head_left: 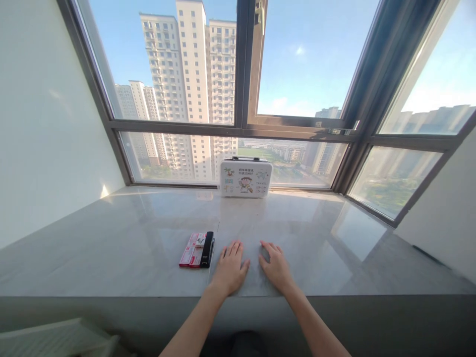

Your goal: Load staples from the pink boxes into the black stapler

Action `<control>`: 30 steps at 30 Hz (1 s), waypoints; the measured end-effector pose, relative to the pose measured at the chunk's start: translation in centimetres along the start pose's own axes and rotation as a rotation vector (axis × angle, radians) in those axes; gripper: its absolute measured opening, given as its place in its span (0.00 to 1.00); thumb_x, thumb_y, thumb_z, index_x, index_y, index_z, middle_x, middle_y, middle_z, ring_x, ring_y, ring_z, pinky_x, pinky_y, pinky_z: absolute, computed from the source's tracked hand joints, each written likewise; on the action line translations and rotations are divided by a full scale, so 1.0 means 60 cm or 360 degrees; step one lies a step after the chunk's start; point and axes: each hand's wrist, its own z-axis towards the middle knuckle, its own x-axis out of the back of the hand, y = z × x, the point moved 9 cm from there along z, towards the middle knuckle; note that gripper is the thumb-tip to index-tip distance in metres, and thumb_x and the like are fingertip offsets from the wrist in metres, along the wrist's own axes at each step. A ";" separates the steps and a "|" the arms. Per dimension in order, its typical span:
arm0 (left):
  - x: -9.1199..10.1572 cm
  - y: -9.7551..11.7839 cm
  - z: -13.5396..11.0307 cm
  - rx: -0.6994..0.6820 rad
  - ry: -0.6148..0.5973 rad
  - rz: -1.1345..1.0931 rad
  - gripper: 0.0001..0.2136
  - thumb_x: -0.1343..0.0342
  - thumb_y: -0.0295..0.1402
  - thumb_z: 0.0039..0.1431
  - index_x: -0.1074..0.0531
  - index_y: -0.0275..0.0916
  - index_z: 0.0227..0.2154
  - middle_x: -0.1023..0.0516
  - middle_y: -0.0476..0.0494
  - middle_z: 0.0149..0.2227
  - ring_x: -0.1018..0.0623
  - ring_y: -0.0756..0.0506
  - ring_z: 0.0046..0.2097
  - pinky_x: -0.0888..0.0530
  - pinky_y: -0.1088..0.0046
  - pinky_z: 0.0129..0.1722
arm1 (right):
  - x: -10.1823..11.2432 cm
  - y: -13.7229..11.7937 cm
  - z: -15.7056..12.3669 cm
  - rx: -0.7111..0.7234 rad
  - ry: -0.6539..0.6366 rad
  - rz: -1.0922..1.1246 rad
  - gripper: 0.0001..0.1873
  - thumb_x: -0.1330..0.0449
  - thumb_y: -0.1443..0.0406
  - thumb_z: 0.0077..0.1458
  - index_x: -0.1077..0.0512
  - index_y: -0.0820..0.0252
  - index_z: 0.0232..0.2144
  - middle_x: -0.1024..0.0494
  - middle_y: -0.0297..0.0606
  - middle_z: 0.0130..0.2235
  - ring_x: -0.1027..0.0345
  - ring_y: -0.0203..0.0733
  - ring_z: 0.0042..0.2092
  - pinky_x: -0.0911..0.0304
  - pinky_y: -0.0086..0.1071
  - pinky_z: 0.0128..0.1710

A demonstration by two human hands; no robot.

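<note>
My left hand (229,268) lies flat, palm down, on the grey marble sill (111,248) near its front edge, fingers stretched out and holding nothing. My right hand (275,265) rests flat beside it in the same way, a small gap between the two. Just left of my left hand lies a red and pink pack (193,249) with a black bar (207,248) along its right side, not touched by either hand. At the back of the sill, against the window, stands a small white case (245,178) with cartoon pictures and a handle on top.
A large window (241,99) with dark frames closes off the back and right of the sill; tall buildings show outside. A white wall (44,124) bounds the left. The sill's front edge (111,296) runs just under my wrists. A pale object (55,337) sits below left.
</note>
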 end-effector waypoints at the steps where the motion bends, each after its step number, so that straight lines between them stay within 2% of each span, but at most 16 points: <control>1: -0.013 -0.014 0.013 0.0038 -0.0005 0.0036 0.26 0.56 0.44 0.67 0.43 0.45 0.65 0.42 0.41 0.68 0.45 0.36 0.69 0.47 0.47 0.67 | 0.004 0.010 -0.001 -0.0012 -0.0038 -0.0151 0.29 0.46 0.60 0.58 0.35 0.57 0.62 0.32 0.44 0.60 0.46 0.51 0.65 0.51 0.42 0.64; 3: -0.031 -0.036 0.032 0.0090 -0.0004 0.0079 0.27 0.57 0.46 0.66 0.44 0.45 0.66 0.44 0.41 0.69 0.48 0.35 0.70 0.51 0.44 0.67 | 0.000 0.024 -0.005 -0.0047 -0.0122 -0.0379 0.32 0.48 0.57 0.60 0.40 0.57 0.65 0.40 0.41 0.66 0.57 0.53 0.69 0.59 0.44 0.67; 6: -0.040 -0.049 0.044 0.0119 0.0007 0.0104 0.28 0.58 0.47 0.67 0.45 0.44 0.66 0.46 0.40 0.70 0.49 0.35 0.70 0.53 0.43 0.67 | -0.017 0.025 -0.010 -0.0054 -0.0173 -0.0570 0.31 0.54 0.54 0.65 0.44 0.54 0.67 0.48 0.38 0.69 0.64 0.53 0.71 0.67 0.48 0.68; 14: -0.038 -0.044 0.034 0.0161 -0.0003 0.0192 0.28 0.61 0.48 0.68 0.45 0.46 0.67 0.47 0.43 0.70 0.50 0.38 0.70 0.55 0.47 0.68 | -0.031 0.015 -0.012 -0.0061 -0.0203 -0.0716 0.32 0.59 0.51 0.67 0.49 0.51 0.69 0.53 0.38 0.71 0.66 0.51 0.71 0.70 0.50 0.67; 20: -0.034 -0.037 0.030 0.0212 -0.0079 0.0477 0.28 0.67 0.49 0.69 0.49 0.49 0.68 0.50 0.49 0.71 0.52 0.41 0.71 0.54 0.52 0.68 | -0.031 0.012 -0.016 -0.0082 -0.0234 -0.0792 0.33 0.62 0.49 0.67 0.51 0.51 0.69 0.54 0.36 0.71 0.68 0.50 0.71 0.71 0.49 0.67; 30: -0.029 -0.031 0.023 0.0230 -0.0067 0.0481 0.28 0.68 0.49 0.69 0.48 0.48 0.68 0.49 0.48 0.71 0.51 0.41 0.71 0.54 0.52 0.68 | -0.031 0.010 -0.025 -0.0096 -0.0255 -0.0831 0.33 0.63 0.49 0.67 0.52 0.50 0.70 0.55 0.35 0.71 0.69 0.50 0.71 0.72 0.49 0.67</control>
